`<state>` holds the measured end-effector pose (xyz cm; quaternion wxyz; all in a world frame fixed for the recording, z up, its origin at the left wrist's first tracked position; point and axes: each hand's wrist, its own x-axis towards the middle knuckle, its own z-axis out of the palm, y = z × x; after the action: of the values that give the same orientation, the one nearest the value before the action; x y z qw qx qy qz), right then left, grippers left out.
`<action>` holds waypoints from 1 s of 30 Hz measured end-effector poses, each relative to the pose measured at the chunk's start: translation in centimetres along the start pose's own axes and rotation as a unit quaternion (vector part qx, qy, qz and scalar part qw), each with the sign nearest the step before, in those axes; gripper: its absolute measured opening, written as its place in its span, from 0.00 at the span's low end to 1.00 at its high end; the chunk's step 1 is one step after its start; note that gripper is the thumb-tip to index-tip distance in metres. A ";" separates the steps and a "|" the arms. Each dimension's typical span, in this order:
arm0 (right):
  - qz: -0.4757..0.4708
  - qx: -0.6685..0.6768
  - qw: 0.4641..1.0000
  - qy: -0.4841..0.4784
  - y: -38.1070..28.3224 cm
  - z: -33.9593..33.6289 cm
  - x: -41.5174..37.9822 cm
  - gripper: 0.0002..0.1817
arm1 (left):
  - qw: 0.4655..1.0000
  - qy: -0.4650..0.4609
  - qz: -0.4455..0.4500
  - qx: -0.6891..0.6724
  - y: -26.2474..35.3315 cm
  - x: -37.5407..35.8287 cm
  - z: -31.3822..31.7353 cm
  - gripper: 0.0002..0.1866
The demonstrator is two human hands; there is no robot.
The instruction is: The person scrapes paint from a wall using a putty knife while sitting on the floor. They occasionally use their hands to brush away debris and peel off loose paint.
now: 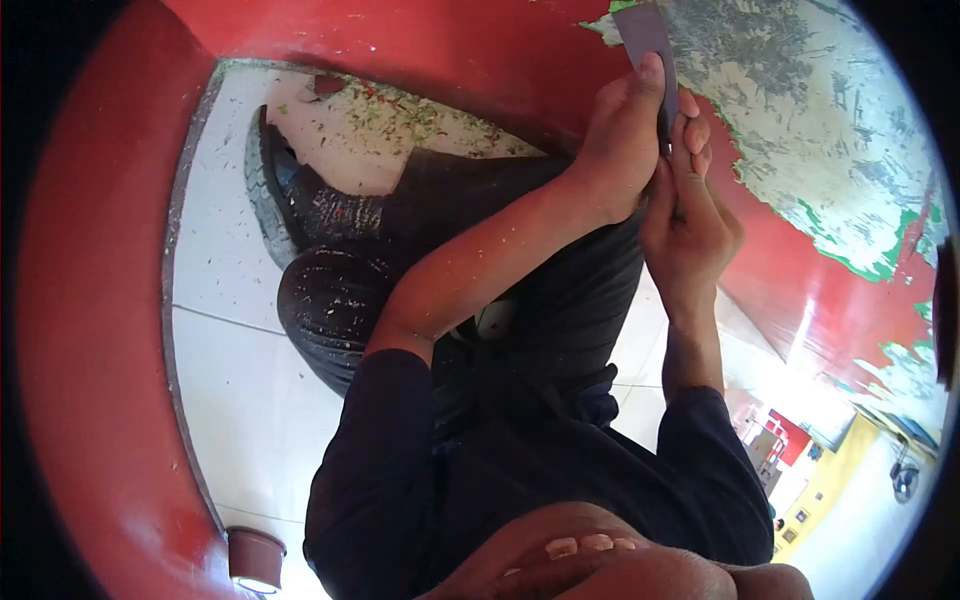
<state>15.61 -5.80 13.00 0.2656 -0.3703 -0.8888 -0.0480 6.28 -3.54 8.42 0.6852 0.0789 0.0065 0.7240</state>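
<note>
A flat dark grey scraper-like blade extends up against the wall's peeling edge. My left hand is closed on it, with the thumb lying along its flat face. Close beside it on the right, my right hand is closed at the tool's lower end, its fingers meeting those of my left hand. The grip covers this end, so its shape is hidden. Red paint on the wall gives way to a bare whitish patch with ragged green edges.
Paint flakes litter the pale floor near my shoe and bent legs. A red wall curves along the left. A brown pot stands at lower left. A bright room with a yellow wall shows at lower right.
</note>
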 end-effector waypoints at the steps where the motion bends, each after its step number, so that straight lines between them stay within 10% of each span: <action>1: -0.030 -0.002 0.999 0.020 0.3 0.2 0.0 0.19 | 1.000 -0.017 -0.013 -0.009 0.0 0.3 -0.1 0.25; 6: 0.065 0.045 0.996 -0.029 -0.1 -0.4 -1.3 0.23 | 0.995 -0.079 -0.046 0.034 0.9 0.0 -1.3 0.25; 10: 0.209 0.153 0.965 -0.034 0.5 -3.0 -3.0 0.24 | 0.947 -0.013 0.167 0.274 2.6 0.1 -3.6 0.23; 19: 0.194 0.241 0.948 -0.080 1.5 -3.9 -4.7 0.22 | 0.870 -0.059 0.130 0.473 5.5 -1.3 -2.7 0.14; 24: 0.157 0.215 0.958 -0.109 2.6 -4.6 -6.2 0.21 | 0.895 0.183 0.218 0.343 8.2 -1.1 -4.6 0.18; 26: 0.150 0.199 0.963 -0.103 3.7 -4.6 -7.2 0.21 | 0.760 0.229 0.394 0.463 8.7 0.0 -5.6 0.20; 28: 0.175 0.199 0.959 -0.102 4.3 -4.6 -8.2 0.21 | 0.411 0.185 0.614 0.648 8.1 1.1 -5.8 0.19; 30: 0.214 0.224 0.946 -0.100 4.7 -4.8 -9.1 0.21 | 0.333 0.089 0.570 0.746 5.2 3.0 -6.9 0.29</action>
<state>26.17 -9.50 11.95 0.2558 -0.4853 -0.7986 0.2474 0.16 -0.24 2.52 -0.2436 0.4771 0.5581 0.6337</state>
